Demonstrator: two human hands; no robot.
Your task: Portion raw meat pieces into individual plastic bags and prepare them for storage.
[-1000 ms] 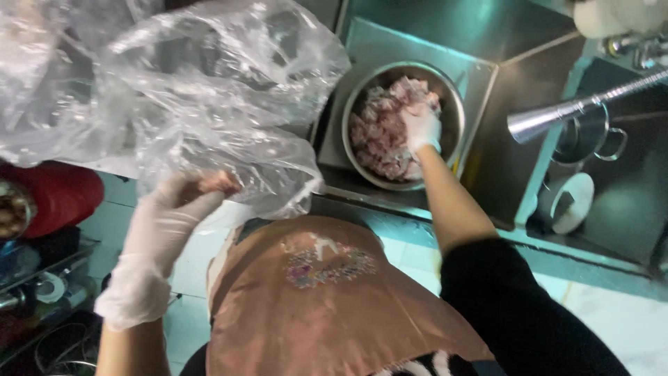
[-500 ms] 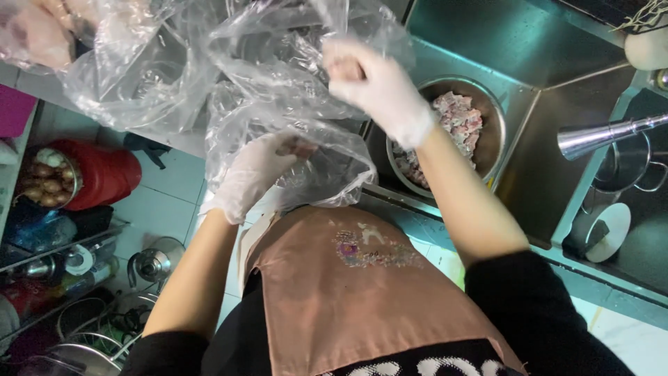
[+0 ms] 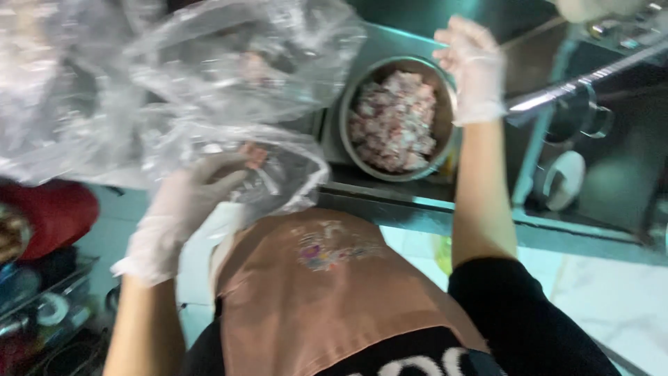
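While the gloved left hand (image 3: 182,209) pinches the crumpled clear plastic bag (image 3: 209,90) left of the metal bowl (image 3: 355,97) of chopped meat (image 3: 395,122), the gloved right hand (image 3: 472,66) hovers open-fingered over the bowl's right rim, holding nothing.

Crinkly clear plastic bag (image 3: 229,90), shiny metal bowl (image 3: 445,150), thin whitish rubbery gloves, matt brownish cloth apron (image 3: 327,292).

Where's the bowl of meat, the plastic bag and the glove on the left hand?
bowl (image 3: 346,132), head view, left rim.
plastic bag (image 3: 229,69), head view, crinkled middle.
left hand (image 3: 177,209), head view, gloved back.
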